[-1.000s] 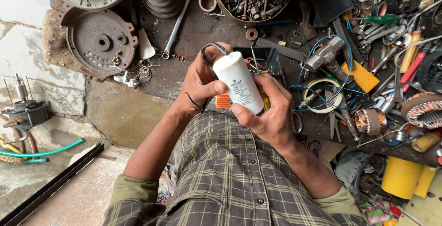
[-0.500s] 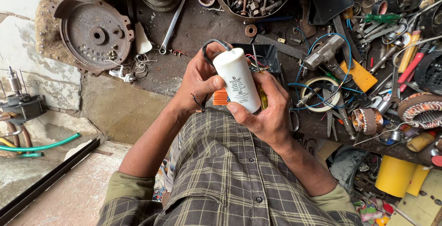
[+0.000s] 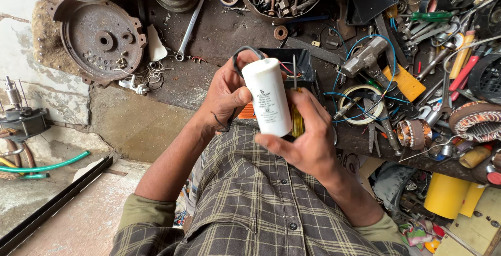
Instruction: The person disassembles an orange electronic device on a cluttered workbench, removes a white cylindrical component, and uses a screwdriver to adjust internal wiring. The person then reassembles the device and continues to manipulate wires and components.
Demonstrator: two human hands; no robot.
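1. Step in hand: looks like inspecting a white capacitor (image 3: pixel 269 98), held above the lap, in front of a cluttered bench (image 3: pixel 219 26).
2. Left hand (image 3: pixel 225 95) wraps its upper side, thumb on the body, dark leads looping over the fingers.
3. Right hand (image 3: pixel 308 144) closes on the lower end, plus a yellow screwdriver (image 3: pixel 296 111).
4. Long axis near upright, rounded top tilted slightly left, away from the person.
5. Next move likely needs a steady grip and the screwdriver tip kept clear of the leads.
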